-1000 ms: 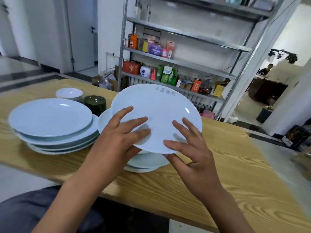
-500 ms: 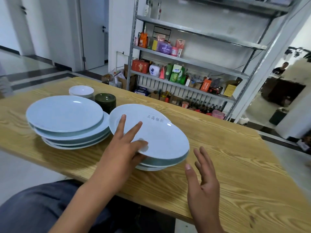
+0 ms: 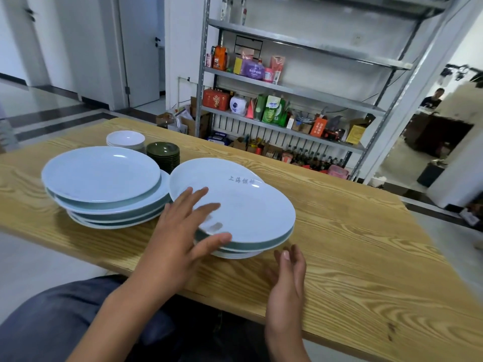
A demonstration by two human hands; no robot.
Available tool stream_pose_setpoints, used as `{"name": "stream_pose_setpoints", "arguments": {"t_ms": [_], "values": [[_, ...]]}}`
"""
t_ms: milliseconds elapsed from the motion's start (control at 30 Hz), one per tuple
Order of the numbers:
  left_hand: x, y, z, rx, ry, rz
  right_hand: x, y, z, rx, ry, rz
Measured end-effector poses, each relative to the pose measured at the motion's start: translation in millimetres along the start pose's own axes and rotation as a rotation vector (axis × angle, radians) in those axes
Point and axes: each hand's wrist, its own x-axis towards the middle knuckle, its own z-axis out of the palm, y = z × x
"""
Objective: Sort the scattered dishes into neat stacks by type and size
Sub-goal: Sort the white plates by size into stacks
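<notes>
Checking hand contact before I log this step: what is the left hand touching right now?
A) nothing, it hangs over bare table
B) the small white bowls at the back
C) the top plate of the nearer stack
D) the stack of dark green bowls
C: the left hand lies with spread fingers on the top plate of the nearer stack, thumb at its rim, while the right hand is open just short of it.

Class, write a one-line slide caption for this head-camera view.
Left hand rests on the top plate of the near stack; right hand hovers open beside it.
</notes>
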Motion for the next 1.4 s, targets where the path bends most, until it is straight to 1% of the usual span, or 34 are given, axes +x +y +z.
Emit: {"name": "stream_pose_setpoints", "arguments": {"t_ms": [67, 133, 167, 233, 300, 333, 367, 467, 533, 667, 867, 1000, 1133, 1200, 1233, 1333, 1400], "values": [[-5, -3, 0, -0.161, 0.125, -0.119, 0, 3, 3, 0.015, -0.008, 0.046], [-14, -4, 3, -0.327, 0.282, -0.292, -3, 5, 4, 0.037, -0.027, 0.103], [-17, -3, 3, -0.394, 0.334, -0.388, -6, 6, 6, 0.051, -0.051, 0.124], [-17, -3, 6, -0.583, 0.344, -0.627, -12, 8, 11, 0.092, -0.115, 0.121], [-6, -12, 11, -0.832, 0.288, -0.89, -18, 12, 17, 0.111, -0.18, 0.093], [0, -16, 12, -0.931, 0.268, -0.98, -21, 14, 19, 0.115, -0.207, 0.079], [7, -20, 12, -1.002, 0.25, -1.028, -22, 18, 21, 0.121, -0.23, 0.069], [13, -20, 15, -1.168, 0.185, -1.029, -22, 21, 24, 0.144, -0.253, 0.054], [12, -16, 19, -1.155, 0.176, -1.007, -18, 19, 21, 0.127, -0.25, 0.054], [11, -6, 22, -1.144, 0.212, -1.02, -1, 10, 3, 0.059, -0.225, 0.039], [8, 5, 32, -1.199, 0.181, -1.033, 38, 0, -22, -0.015, -0.155, 0.012], [9, 2, 47, -1.176, 0.069, -1.014, 59, -7, -31, -0.042, -0.144, -0.033], [11, 0, 55, -1.167, -0.055, -1.017, 74, -11, -42, -0.102, -0.189, -0.053], [13, -4, 55, -1.141, -0.042, -0.98, 81, -11, -47, -0.14, -0.213, -0.053], [14, -8, 56, -1.12, -0.009, -0.957, 83, -12, -48, -0.154, -0.219, -0.051], [21, -15, 55, -1.003, 0.041, -0.863, 91, -13, -49, -0.194, -0.268, -0.058], [26, -16, 57, -1.015, 0.074, -0.843, 96, -13, -47, -0.222, -0.306, -0.071]]}}
